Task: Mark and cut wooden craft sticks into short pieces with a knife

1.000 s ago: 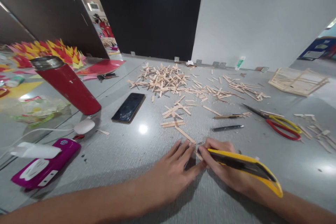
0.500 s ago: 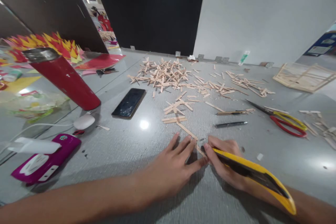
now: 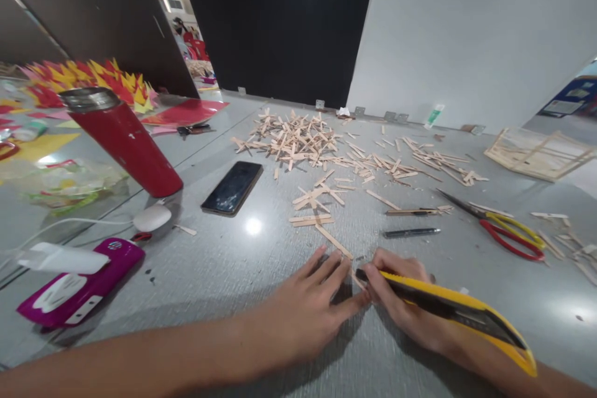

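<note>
A yellow-and-black utility knife (image 3: 448, 298) is gripped in my right hand (image 3: 403, 295), its front end pointing left and its handle slanting down to the right. The knife's tip meets a short piece of wooden craft stick (image 3: 358, 282) on the table. My left hand (image 3: 317, 298) lies low with its fingers stretched and spread, index fingertip and thumb touching that stick at its two ends. Just beyond the fingertips rests another craft stick (image 3: 333, 241). Behind it, a pair of sticks (image 3: 311, 221) lies side by side. My fingers partly hide the blade.
A large heap of sticks (image 3: 298, 140) spreads across the back. To the right are a pen (image 3: 411, 232), scissors (image 3: 508, 233) and a stick frame (image 3: 536, 155). On the left stand a red bottle (image 3: 125, 143), a phone (image 3: 232, 188) and a purple device (image 3: 84, 286).
The view has shifted slightly, so everything on the table sits a little lower. Both hands keep nearly the same pose at the stick, and the knife is still in my right hand.
</note>
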### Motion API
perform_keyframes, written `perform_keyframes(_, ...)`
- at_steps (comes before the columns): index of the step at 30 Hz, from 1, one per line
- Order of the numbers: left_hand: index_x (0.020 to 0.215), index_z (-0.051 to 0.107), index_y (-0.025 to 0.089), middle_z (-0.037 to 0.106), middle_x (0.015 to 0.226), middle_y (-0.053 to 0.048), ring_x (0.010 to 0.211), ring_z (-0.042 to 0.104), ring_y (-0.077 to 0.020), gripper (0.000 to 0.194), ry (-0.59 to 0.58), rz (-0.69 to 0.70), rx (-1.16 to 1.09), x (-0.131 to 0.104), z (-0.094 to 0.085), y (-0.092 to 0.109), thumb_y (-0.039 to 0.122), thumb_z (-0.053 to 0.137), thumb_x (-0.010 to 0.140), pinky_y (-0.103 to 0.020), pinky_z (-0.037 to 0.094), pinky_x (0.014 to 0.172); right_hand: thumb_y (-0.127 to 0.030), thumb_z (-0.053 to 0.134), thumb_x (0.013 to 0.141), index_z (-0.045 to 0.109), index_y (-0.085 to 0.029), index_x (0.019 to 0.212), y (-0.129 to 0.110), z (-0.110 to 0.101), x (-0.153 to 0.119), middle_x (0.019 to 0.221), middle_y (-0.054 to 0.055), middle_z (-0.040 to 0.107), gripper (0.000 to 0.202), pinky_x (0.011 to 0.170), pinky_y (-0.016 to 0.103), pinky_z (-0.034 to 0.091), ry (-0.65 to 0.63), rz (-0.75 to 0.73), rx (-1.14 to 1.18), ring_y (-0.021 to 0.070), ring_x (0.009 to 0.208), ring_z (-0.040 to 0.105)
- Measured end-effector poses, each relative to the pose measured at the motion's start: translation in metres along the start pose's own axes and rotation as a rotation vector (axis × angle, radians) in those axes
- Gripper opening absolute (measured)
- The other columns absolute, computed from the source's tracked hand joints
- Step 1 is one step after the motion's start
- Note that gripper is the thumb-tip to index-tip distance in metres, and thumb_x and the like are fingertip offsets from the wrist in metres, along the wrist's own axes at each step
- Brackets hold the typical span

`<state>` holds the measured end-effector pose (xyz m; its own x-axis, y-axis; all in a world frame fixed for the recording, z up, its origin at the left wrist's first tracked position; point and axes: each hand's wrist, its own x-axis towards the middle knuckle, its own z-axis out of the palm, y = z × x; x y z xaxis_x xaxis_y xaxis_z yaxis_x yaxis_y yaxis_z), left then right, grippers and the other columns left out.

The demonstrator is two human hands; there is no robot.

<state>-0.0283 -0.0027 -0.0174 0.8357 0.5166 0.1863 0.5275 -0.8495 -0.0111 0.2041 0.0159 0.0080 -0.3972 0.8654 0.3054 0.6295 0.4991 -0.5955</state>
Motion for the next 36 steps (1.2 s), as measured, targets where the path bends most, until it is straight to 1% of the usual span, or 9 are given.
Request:
perform_keyframes(6,0.17,0.021,0.019,0.048,0.162,-0.028,0.154,0.045,-0.0417,0.069,0.008,-0.007,-0.026,0.0,0.005,0.001,0.03,0.052,0.11,-0.06,0.037,0.124,-0.028,0.049,0.106,0.044,-0.027,0.067,0.002,0.005,0.0,0.053,-0.008,0.048,0.039,0.048,0.026,0.038,-0.022,0.011,0.043,0.0118,0.044,0.05)
perform_keyframes(12,0.169,0.023,0.014,0.047,0.162,-0.031,0.154,0.044,-0.042,0.069,0.036,0.005,-0.035,-0.002,0.007,0.002,0.026,0.053,0.109,-0.057,0.038,0.124,-0.029,0.05,0.105,0.046,-0.026,0.066,0.002,0.005,0.001,0.053,-0.008,0.049,0.04,0.048,0.024,0.038,-0.016,0.02,0.048,0.0103,0.044,0.051)
perform_keyframes(17,0.171,0.019,0.017,0.048,0.162,-0.028,0.154,0.045,-0.0408,0.069,0.038,-0.005,-0.038,-0.001,0.007,0.002,0.028,0.051,0.111,-0.057,0.038,0.124,-0.028,0.051,0.105,0.046,-0.025,0.067,0.0,0.003,0.001,0.054,-0.008,0.051,0.038,0.05,0.025,0.037,-0.018,0.028,0.025,0.0101,0.046,0.051)
perform_keyframes(21,0.171,0.021,0.015,0.05,0.16,-0.03,0.152,0.048,-0.0412,0.069,0.054,0.006,-0.006,-0.001,0.007,0.002,0.029,0.052,0.11,-0.055,0.037,0.124,-0.028,0.051,0.106,0.046,-0.025,0.068,0.0,0.002,0.001,0.055,-0.008,0.052,0.038,0.053,0.026,0.04,-0.023,0.025,0.006,0.0107,0.047,0.053)
perform_keyframes(24,0.17,0.024,0.015,0.048,0.161,-0.03,0.153,0.046,-0.0408,0.068,0.045,0.001,-0.003,-0.001,0.006,0.002,0.028,0.054,0.11,-0.055,0.037,0.125,-0.028,0.049,0.106,0.047,-0.025,0.068,0.001,0.002,0.002,0.057,-0.007,0.054,0.039,0.057,0.027,0.042,-0.028,0.018,-0.008,0.0117,0.049,0.055)
perform_keyframes(26,0.169,0.027,0.017,0.048,0.162,-0.029,0.153,0.046,-0.0411,0.066,0.028,-0.005,-0.024,0.0,0.005,0.002,0.028,0.055,0.109,-0.057,0.036,0.124,-0.028,0.047,0.107,0.046,-0.025,0.068,0.001,0.003,0.002,0.058,-0.006,0.055,0.039,0.06,0.028,0.043,-0.029,0.011,-0.016,0.0124,0.051,0.056)
perform_keyframes(28,0.167,0.032,0.019,0.049,0.161,-0.028,0.153,0.045,-0.0429,0.064,0.022,-0.013,-0.056,0.0,0.004,0.002,0.027,0.056,0.109,-0.064,0.035,0.123,-0.028,0.046,0.107,0.045,-0.026,0.069,0.001,0.004,0.001,0.059,-0.006,0.055,0.039,0.06,0.028,0.043,-0.032,0.003,-0.021,0.013,0.053,0.057)
perform_keyframes(31,0.166,0.037,0.021,0.049,0.162,-0.028,0.154,0.042,-0.0451,0.061,0.02,-0.022,-0.103,0.0,0.002,0.002,0.026,0.058,0.108,-0.073,0.03,0.121,-0.031,0.047,0.108,0.042,-0.026,0.071,0.002,0.006,-0.001,0.058,-0.007,0.05,0.037,0.055,0.027,0.039,-0.04,-0.011,-0.019,0.0125,0.05,0.053)
perform_keyframes(36,0.165,0.038,0.022,0.047,0.164,-0.026,0.154,0.042,-0.045,0.062,0.013,-0.027,-0.111,0.001,0.001,0.002,0.026,0.059,0.107,-0.077,0.023,0.122,-0.032,0.045,0.11,0.041,-0.027,0.074,0.01,0.009,-0.005,0.059,-0.007,0.048,0.036,0.054,0.026,0.04,-0.069,-0.037,-0.016,0.012,0.049,0.051)
